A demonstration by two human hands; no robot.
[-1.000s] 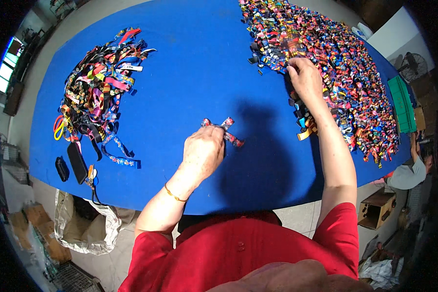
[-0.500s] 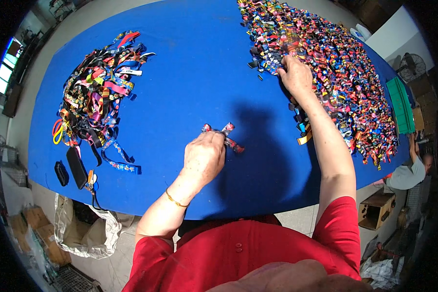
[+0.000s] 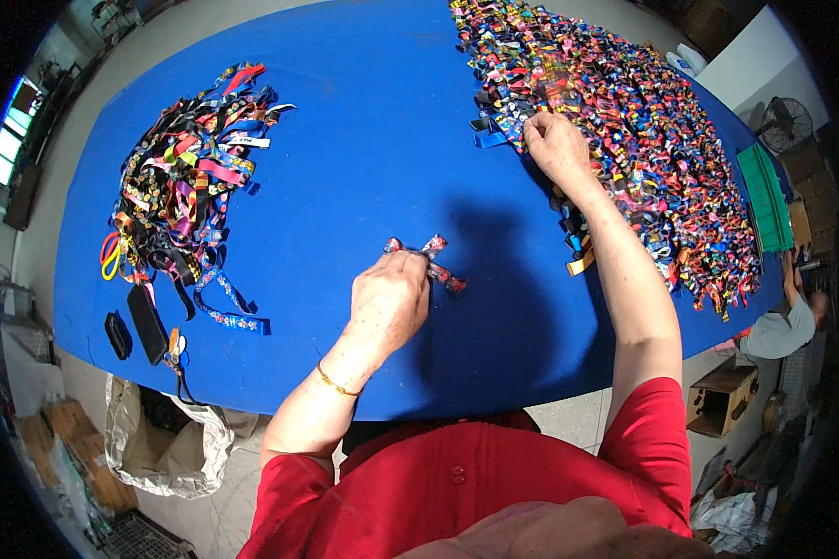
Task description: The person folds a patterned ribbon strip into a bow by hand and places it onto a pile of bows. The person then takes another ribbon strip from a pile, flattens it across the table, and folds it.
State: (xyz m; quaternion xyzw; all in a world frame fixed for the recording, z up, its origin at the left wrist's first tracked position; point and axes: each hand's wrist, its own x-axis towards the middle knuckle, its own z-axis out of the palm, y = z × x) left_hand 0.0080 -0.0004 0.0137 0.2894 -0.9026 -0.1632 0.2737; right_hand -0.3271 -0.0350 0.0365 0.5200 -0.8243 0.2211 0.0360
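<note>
On blue cloth point(image 3: 345, 168), the left hand point(image 3: 389, 298) curls over patterned straps point(image 3: 448, 278).

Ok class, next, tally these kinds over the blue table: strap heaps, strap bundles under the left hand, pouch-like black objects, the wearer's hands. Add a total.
Strap heaps (left heap, right heap): 2
Patterned strap bundle, partly hidden: 1
Pouch-like black objects (larger one, smaller one): 2
Wearer's hands (left hand, right hand): 2
Total: 7
</note>
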